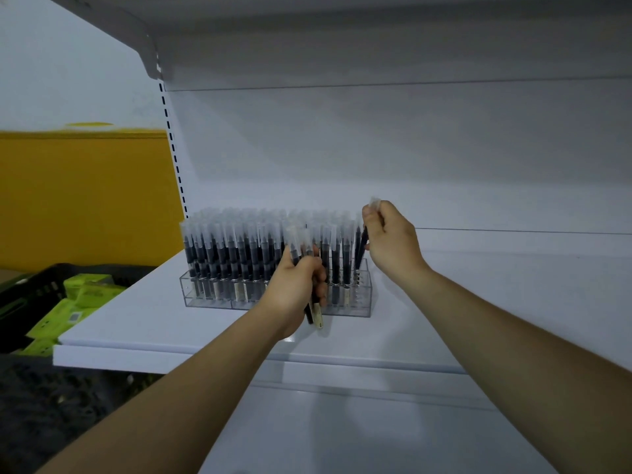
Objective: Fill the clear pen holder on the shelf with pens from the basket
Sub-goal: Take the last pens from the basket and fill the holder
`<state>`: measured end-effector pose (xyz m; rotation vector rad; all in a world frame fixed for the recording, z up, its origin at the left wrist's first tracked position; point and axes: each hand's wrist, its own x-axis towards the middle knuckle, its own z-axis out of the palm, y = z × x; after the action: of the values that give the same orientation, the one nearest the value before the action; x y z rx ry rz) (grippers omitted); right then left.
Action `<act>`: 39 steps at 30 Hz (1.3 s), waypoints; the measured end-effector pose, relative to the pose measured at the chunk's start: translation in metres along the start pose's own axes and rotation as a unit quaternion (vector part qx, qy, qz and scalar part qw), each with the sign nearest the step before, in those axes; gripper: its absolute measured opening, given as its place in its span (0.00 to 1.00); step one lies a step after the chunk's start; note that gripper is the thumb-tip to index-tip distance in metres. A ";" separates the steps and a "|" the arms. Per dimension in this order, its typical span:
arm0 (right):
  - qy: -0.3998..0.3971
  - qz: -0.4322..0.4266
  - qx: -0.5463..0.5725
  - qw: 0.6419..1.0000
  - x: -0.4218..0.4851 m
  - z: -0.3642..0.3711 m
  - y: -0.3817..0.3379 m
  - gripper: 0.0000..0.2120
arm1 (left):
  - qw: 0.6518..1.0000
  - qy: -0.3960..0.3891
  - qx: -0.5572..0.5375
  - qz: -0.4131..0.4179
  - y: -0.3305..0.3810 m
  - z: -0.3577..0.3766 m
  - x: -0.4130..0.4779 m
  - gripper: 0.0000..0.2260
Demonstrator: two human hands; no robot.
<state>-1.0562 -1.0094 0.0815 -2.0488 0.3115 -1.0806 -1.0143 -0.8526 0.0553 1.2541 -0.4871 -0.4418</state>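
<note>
A clear pen holder stands on the white shelf, packed with several rows of upright black pens with frosted caps. In front of its middle, my left hand grips a small bunch of the same pens, caps up. My right hand pinches one pen by its cap at the holder's right end; the pen's lower end dips into the rightmost slots.
A dark basket with green boxes lies low at the left, beyond the shelf's edge. A yellow wall panel stands behind it. Another shelf hangs overhead. The white shelf stretches on to the right of the holder.
</note>
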 end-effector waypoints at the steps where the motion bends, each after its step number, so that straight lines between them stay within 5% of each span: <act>1: -0.008 -0.001 -0.011 1.000 -0.001 0.003 0.003 0.12 | 1.000 -0.003 -0.003 0.002 0.000 0.000 0.000 0.07; 19: -0.056 0.037 -0.135 0.989 0.001 0.014 0.019 0.09 | 0.999 -0.032 0.005 0.031 0.000 -0.002 -0.004 0.05; 25: 0.031 -0.006 0.016 0.999 -0.010 -0.006 -0.011 0.01 | 0.999 -0.034 0.024 0.026 0.003 0.005 -0.004 0.05; 32: -0.075 -0.010 0.087 0.993 -0.031 -0.008 -0.033 0.03 | 0.995 -0.064 0.068 0.032 0.001 0.017 -0.003 0.10; 39: 0.051 0.019 0.137 0.989 -0.015 -0.017 -0.035 0.08 | 0.996 0.018 0.080 0.037 0.000 0.007 -0.002 0.09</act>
<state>-1.0836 -0.9876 0.1040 -1.7427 0.2377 -1.1403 -1.0200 -0.8569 0.0569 1.3901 -0.5450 -0.3219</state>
